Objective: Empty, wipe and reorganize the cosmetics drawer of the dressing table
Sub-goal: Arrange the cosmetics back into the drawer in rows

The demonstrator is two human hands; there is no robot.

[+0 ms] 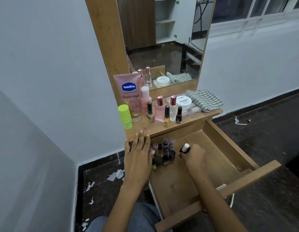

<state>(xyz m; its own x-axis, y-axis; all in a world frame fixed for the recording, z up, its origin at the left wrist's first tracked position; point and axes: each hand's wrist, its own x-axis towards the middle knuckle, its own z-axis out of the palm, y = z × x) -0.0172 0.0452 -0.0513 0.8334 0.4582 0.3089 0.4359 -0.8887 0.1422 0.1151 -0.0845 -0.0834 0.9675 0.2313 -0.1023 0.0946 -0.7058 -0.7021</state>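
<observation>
Wooden drawer [217, 153] pulled open: right hand [194, 155] grips a white-capped nail polish bottle [185, 149] beside clustered bottles [165, 153]; left hand [138, 158] flat, fingers straight, on the shelf edge [162, 129].

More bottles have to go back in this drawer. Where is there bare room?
The drawer floor is bare right of the right hand and toward its front panel. It is crowded in the back left corner, where small bottles cluster beside the left hand. The tabletop front strip is also free.
</observation>
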